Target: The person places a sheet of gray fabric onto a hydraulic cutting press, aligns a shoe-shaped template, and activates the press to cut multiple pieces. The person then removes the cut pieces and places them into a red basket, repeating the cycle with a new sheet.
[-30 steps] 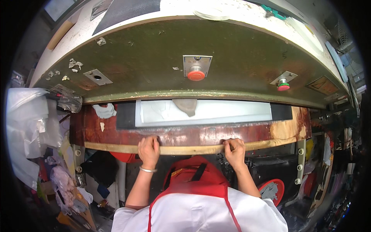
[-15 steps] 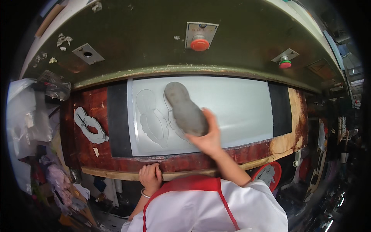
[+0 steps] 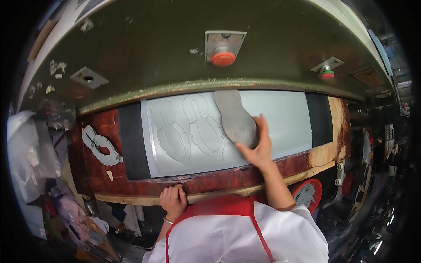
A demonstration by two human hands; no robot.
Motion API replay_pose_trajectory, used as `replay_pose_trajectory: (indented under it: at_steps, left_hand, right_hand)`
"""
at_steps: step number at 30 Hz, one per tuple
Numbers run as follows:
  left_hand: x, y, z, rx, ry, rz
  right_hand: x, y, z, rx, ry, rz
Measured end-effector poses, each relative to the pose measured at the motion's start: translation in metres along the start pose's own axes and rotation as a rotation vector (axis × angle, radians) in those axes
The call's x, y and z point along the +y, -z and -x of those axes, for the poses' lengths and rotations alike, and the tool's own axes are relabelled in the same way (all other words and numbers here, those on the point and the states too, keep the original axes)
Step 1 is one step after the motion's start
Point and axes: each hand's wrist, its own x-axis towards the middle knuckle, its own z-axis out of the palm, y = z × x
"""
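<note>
Person seen from above: white short-sleeved garment, sleeves ending above the elbows, forearms bare. A red apron lies over it, its narrow red straps running down across the back. A thin bracelet, apparently silver, circles the wrist of the left hand (image 3: 173, 201). The right hand (image 3: 258, 147) wears nothing.
</note>
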Motion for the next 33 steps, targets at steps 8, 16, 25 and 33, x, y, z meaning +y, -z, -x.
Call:
replay_pose_trajectory:
  at_steps: [8, 16, 25, 33]
  left_hand:
    - [-0.011, -0.023, -0.099, 0.141, 0.022, -0.031]
    - [-0.026, -0.032, -0.171, 0.205, -0.084, -0.008]
    - [-0.027, -0.036, -0.162, 0.196, 0.001, -0.023]
    - [-0.012, -0.03, -0.109, 0.192, 0.063, 0.011]
  right_hand:
    - [0.022, 0.111, -0.17, 0.831, 0.029, 0.361]
    - [0.049, 0.089, -0.166, 0.783, 0.062, 0.291]
    - [0.032, 0.031, -0.022, 0.169, 0.153, 0.24]
    - [0.02, 0.055, 0.022, 0.057, 0.153, 0.144]
